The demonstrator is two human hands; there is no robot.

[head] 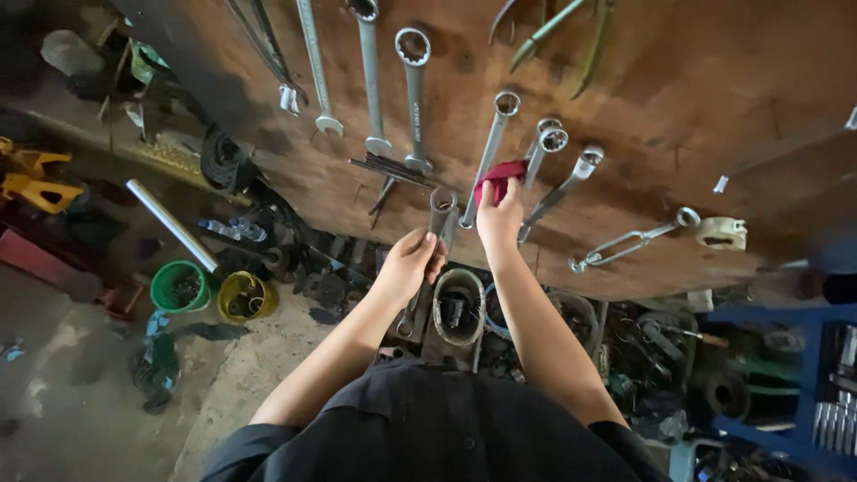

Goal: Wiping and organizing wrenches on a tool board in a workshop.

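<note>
My left hand [412, 261] grips a large grey ring spanner [439, 211] by its shaft, its ring end up against the brown wooden tool board [678, 107]. A red cloth [500, 178] is pinched in my right hand [500, 219], pressed against another long spanner [486, 161] hanging on the board. Both arms reach forward from my dark shirt.
Several spanners [414, 98] and pliers [553, 31] hang on the board. Below it lie heaped metal parts [460, 308], a green bucket [178, 286], a yellow bucket [245, 296] and a steel pipe [171, 225]. A blue socket tray [835, 393] stands at right.
</note>
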